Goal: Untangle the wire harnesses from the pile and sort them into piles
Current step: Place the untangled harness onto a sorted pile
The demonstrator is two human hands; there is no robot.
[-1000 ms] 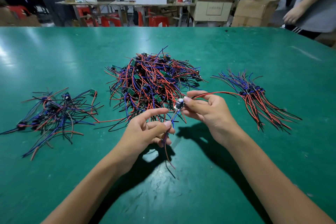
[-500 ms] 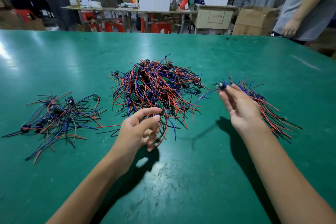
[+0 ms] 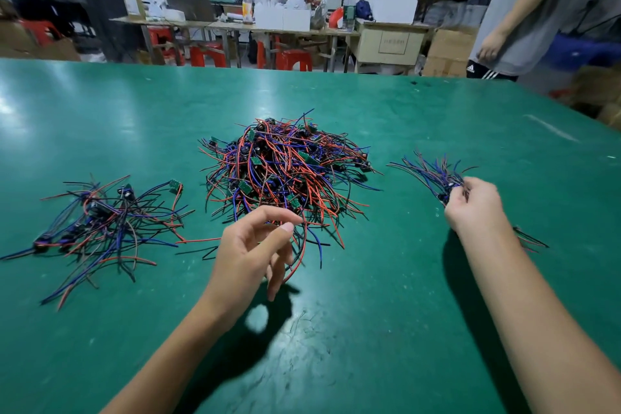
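Harness [image 3: 448, 185] stays pinched in my right hand [image 3: 472, 203], lowered onto the right pile [image 3: 426, 170] to sort it; left hand [image 3: 250, 250] hovers loosely curled, empty, near the tangle [image 3: 285, 166].

A single wide-angle head-worn view looks forward and steeply down from above the near edge of a green-topped work table [image 3: 437, 118], with both forearms entering from the bottom and the tangled central pile of red, blue and black wire harnesses [image 3: 285, 171] near, close to frame centre. Its upper band faces level across the table to distant wooden workbenches [image 3: 268, 28]; straight edges bow toward the corners.
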